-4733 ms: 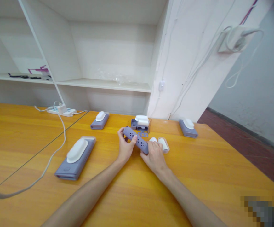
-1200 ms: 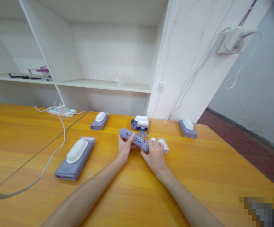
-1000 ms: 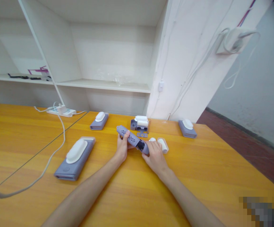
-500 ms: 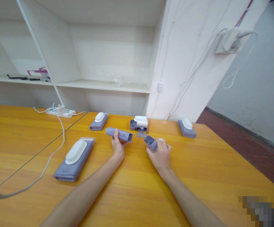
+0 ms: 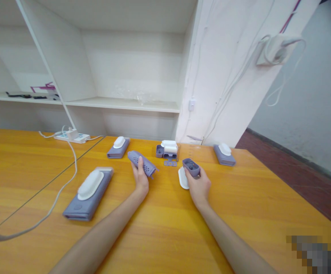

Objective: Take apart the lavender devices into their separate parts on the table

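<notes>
Grey plastic fills both your hands above the wooden surface (image 5: pixel 154 236). Your left grip (image 5: pixel 140 179) is wrapped around the perforated tube (image 5: pixel 145 164), thumb across its holes, its right end dipping toward the surface. Your right grip (image 5: pixel 199 188) is closed round the cap (image 5: pixel 192 169), hollow side up; tube and cap are well apart. Partly behind your right fingers, the white pad (image 5: pixel 183 180) lies on the surface. Farther off, near the far edge, sit the cup (image 5: pixel 159 151) and white pieces (image 5: pixel 169 144), with the flat frame (image 5: pixel 170 163) just on your side of them. Grey cases rest near the far edge: the left case (image 5: pixel 116 153) and, by the far right corner, the right case (image 5: pixel 225 158). Nearer you, well left, lies the big case (image 5: pixel 81 207).
</notes>
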Tool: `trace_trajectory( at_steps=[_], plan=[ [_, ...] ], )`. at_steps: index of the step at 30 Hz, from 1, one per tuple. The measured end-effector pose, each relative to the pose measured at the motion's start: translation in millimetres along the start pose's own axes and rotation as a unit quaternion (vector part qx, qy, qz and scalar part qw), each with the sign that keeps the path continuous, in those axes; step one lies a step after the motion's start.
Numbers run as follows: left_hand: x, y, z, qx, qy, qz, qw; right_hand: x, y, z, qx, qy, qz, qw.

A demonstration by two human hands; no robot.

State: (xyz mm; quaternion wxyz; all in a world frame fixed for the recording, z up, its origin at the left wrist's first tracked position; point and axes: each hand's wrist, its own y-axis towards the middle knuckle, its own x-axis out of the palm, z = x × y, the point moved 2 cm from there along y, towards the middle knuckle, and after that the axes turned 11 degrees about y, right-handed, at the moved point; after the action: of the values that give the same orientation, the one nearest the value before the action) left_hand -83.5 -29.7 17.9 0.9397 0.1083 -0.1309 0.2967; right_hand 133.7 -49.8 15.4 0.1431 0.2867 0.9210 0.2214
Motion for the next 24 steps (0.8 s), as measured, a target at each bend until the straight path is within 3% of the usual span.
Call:
trace_trajectory(
  at_steps=[4, 8, 13, 24],
  plan=[
    [7.2, -19, 17, 0.09, 0.101, -0.061, 0.989, -1, -1, -3, -0.009, -0.017, 0.016, 1.0],
    [11.1, -32, 24, 0.181, 0.233, -0.109, 0.949, -1, -3, -8, -0.043, -0.039, 0.013, 0.998],
    [12.5, -35, 18, 0.292, 0.364, -0.133, 0.874, 0, -8, -16, -0.097, -0.048, 0.003, 0.994],
    [14.2, -46, 9, 0.393, 0.566, -0.208, 0.694, 1, -9, -13, -0.081, -0.035, 0.012, 0.996]
  ],
)
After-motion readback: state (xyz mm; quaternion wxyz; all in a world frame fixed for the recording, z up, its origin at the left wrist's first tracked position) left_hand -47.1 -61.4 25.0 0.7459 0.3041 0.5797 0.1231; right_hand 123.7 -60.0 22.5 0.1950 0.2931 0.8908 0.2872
